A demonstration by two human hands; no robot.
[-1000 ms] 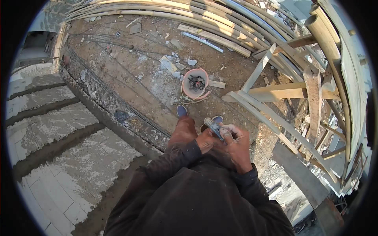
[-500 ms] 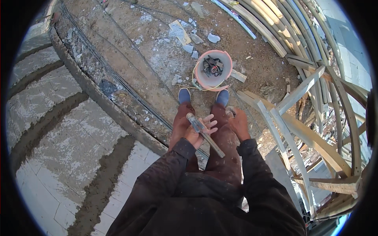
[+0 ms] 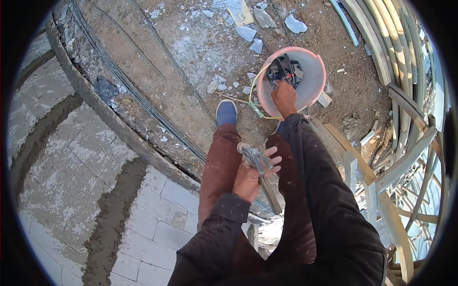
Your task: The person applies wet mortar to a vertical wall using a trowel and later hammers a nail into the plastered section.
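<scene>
The hammer (image 3: 257, 164) is gripped near its head in the closed left hand (image 3: 250, 178) — handle slanting down toward the body. The right hand (image 3: 284, 97) is sunk into the pink bucket (image 3: 312, 78) ahead among dark tools (image 3: 284, 70) — its grip cannot be told.

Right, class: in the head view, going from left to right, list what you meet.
Pale grey block wall with dark mortar joints → blue shoe toe → left hand gripping a wooden-handled hammer → right hand reaching into the pink plastic bucket → bent timber slats.
</scene>
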